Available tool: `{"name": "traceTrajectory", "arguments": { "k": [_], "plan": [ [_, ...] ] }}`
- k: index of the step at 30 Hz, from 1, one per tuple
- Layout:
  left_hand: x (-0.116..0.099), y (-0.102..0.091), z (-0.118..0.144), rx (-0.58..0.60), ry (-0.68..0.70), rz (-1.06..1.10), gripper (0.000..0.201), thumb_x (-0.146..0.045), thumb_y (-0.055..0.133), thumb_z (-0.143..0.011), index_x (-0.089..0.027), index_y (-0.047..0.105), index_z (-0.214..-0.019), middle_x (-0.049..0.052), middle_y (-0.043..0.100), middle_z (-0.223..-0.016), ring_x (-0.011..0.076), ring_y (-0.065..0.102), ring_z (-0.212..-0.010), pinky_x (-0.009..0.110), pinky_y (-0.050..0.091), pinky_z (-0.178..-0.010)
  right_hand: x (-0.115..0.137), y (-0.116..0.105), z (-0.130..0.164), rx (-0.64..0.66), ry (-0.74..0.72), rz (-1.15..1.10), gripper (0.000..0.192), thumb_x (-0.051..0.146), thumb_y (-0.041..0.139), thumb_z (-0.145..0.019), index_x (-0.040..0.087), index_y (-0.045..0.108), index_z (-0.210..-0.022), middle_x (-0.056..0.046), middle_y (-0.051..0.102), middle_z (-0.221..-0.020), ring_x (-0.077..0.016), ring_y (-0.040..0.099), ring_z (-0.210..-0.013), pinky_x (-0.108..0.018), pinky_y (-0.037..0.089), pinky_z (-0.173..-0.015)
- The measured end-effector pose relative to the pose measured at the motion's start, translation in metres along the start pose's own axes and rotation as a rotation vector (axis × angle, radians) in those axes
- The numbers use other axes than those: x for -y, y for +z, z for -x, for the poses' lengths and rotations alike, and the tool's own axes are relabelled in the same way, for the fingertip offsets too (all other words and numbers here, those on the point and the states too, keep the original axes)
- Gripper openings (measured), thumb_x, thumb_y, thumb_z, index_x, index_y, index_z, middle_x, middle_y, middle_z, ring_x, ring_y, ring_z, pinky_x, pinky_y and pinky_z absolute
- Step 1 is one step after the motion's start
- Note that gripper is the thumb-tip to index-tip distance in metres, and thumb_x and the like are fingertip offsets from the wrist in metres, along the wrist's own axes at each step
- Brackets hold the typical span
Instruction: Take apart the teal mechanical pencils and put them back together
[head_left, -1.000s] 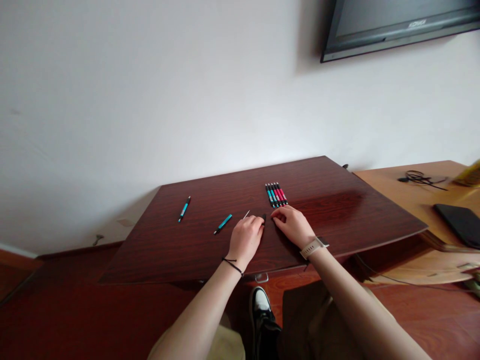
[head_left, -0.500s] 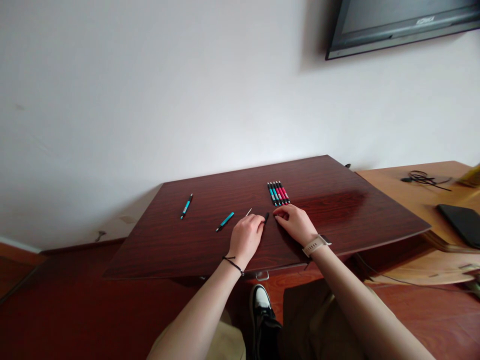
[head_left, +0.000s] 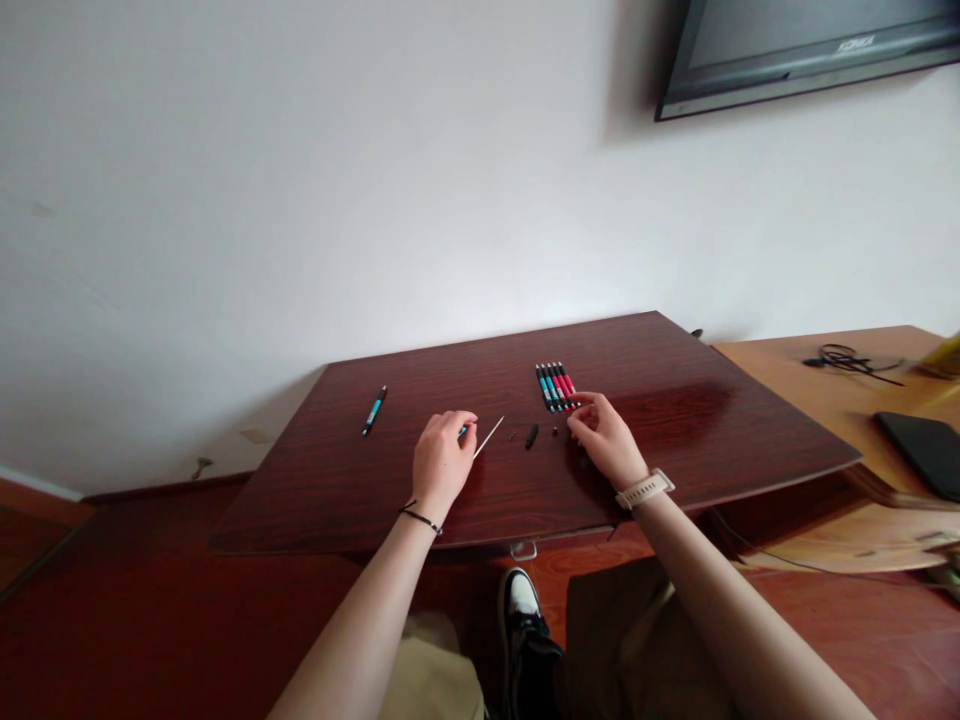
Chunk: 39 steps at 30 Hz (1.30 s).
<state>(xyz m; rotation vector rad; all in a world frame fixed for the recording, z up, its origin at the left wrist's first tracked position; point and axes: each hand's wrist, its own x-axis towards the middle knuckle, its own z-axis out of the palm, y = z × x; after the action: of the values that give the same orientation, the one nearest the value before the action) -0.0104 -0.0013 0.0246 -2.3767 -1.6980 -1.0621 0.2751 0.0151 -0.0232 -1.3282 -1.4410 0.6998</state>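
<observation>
My left hand [head_left: 442, 458] is closed around a blue pen barrel [head_left: 462, 431]; a bit of blue shows between thumb and fingers, the rest is hidden. Just right of it a thin white pen refill [head_left: 489, 437] lies on the dark wooden table [head_left: 450, 375]. A black pen grip [head_left: 532, 436] lies between my hands, with a tiny part [head_left: 511, 436] on its left and a small dark piece [head_left: 555, 431] on its right. My right hand [head_left: 609, 442] hovers with thumb and fingers apart, by the lower end of a row of blue and pink pens [head_left: 553, 385].
Another blue pen [head_left: 374, 411] lies alone toward the table's left. On the right stands a lighter wooden desk [head_left: 780, 370] with a coiled black cable [head_left: 844, 357] and a black flat device [head_left: 919, 450]. A television [head_left: 810, 55] hangs on the wall.
My left hand has moved left off the refill and black grip, onto the blue barrel that lay on the table. My right hand has shifted slightly right, and the small dark piece now shows.
</observation>
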Motion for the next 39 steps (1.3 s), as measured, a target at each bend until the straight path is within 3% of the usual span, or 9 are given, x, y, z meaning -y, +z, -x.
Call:
{"name": "traceTrajectory", "arguments": {
  "k": [5, 8, 14, 20, 25, 29, 34, 39],
  "plan": [
    [0.024, -0.012, 0.007, 0.069, -0.217, -0.1, 0.004, -0.022, 0.065, -0.098, -0.023, 0.067, -0.096, 0.007, 0.073, -0.099, 0.0264, 0.067, -0.097, 0.038, 0.052, -0.088, 0.0, -0.001, 0.002, -0.057, 0.016, -0.012, 0.046, 0.038, 0.064, -0.091, 0.02, 0.057, -0.132, -0.005, 0.072, -0.092, -0.022, 0.07, -0.077, -0.035, 0.056, -0.074],
    [0.032, -0.013, 0.014, 0.115, -0.316, -0.119, 0.007, -0.027, 0.067, -0.098, -0.023, 0.064, -0.094, 0.007, 0.072, -0.099, 0.0266, 0.066, -0.096, 0.037, 0.051, -0.085, 0.003, -0.002, 0.003, -0.086, -0.003, 0.021, 0.048, 0.038, 0.063, -0.092, 0.02, 0.055, -0.135, -0.006, 0.074, -0.093, -0.023, 0.071, -0.078, -0.037, 0.056, -0.077],
    [0.044, -0.014, 0.02, 0.155, -0.275, -0.112, 0.005, -0.022, 0.071, -0.095, -0.022, 0.067, -0.094, 0.006, 0.071, -0.099, 0.025, 0.066, -0.098, 0.036, 0.051, -0.091, 0.003, -0.002, 0.004, -0.055, 0.01, 0.017, 0.05, 0.039, 0.064, -0.091, 0.02, 0.056, -0.136, -0.006, 0.075, -0.095, -0.0246, 0.073, -0.083, -0.039, 0.057, -0.08],
    [0.048, -0.014, 0.018, 0.188, -0.288, -0.101, 0.007, -0.022, 0.071, -0.096, -0.021, 0.069, -0.089, 0.007, 0.072, -0.098, 0.0251, 0.068, -0.093, 0.037, 0.052, -0.087, 0.0, -0.001, 0.004, -0.042, 0.008, 0.009, 0.05, 0.041, 0.064, -0.092, 0.021, 0.056, -0.136, -0.005, 0.074, -0.093, -0.0242, 0.072, -0.081, -0.038, 0.057, -0.079],
    [0.048, -0.008, 0.017, 0.109, -0.249, -0.021, 0.005, -0.022, 0.069, -0.097, -0.021, 0.066, -0.093, 0.008, 0.071, -0.1, 0.0253, 0.068, -0.094, 0.038, 0.053, -0.088, 0.007, -0.004, 0.006, -0.042, -0.019, 0.0, 0.047, 0.041, 0.064, -0.093, 0.02, 0.06, -0.135, -0.005, 0.074, -0.092, -0.0229, 0.07, -0.079, -0.037, 0.057, -0.079],
    [0.036, -0.007, 0.014, 0.034, -0.155, 0.134, 0.003, -0.025, 0.064, -0.102, -0.023, 0.064, -0.101, 0.005, 0.071, -0.103, 0.0227, 0.069, -0.094, 0.035, 0.054, -0.085, 0.023, -0.008, 0.011, 0.002, -0.104, 0.006, 0.035, 0.043, 0.062, -0.099, 0.021, 0.068, -0.126, -0.005, 0.075, -0.093, -0.0212, 0.07, -0.077, -0.034, 0.055, -0.076],
    [0.0, -0.013, 0.013, 0.013, -0.067, 0.235, 0.003, -0.026, 0.065, -0.102, -0.023, 0.063, -0.103, 0.004, 0.071, -0.105, 0.0201, 0.068, -0.092, 0.032, 0.054, -0.082, 0.04, -0.01, 0.021, 0.124, -0.229, -0.006, 0.034, 0.043, 0.06, -0.104, 0.024, 0.068, -0.131, -0.004, 0.076, -0.093, -0.0211, 0.072, -0.081, -0.033, 0.056, -0.08],
    [-0.032, -0.013, 0.015, 0.075, 0.007, 0.266, 0.001, -0.022, 0.063, -0.104, -0.024, 0.063, -0.104, 0.005, 0.07, -0.105, 0.0205, 0.068, -0.095, 0.032, 0.054, -0.087, 0.046, -0.01, 0.025, 0.295, -0.272, -0.033, 0.044, 0.048, 0.065, -0.102, 0.027, 0.065, -0.141, -0.003, 0.077, -0.095, -0.0216, 0.072, -0.082, -0.033, 0.058, -0.077]
  ]
}}
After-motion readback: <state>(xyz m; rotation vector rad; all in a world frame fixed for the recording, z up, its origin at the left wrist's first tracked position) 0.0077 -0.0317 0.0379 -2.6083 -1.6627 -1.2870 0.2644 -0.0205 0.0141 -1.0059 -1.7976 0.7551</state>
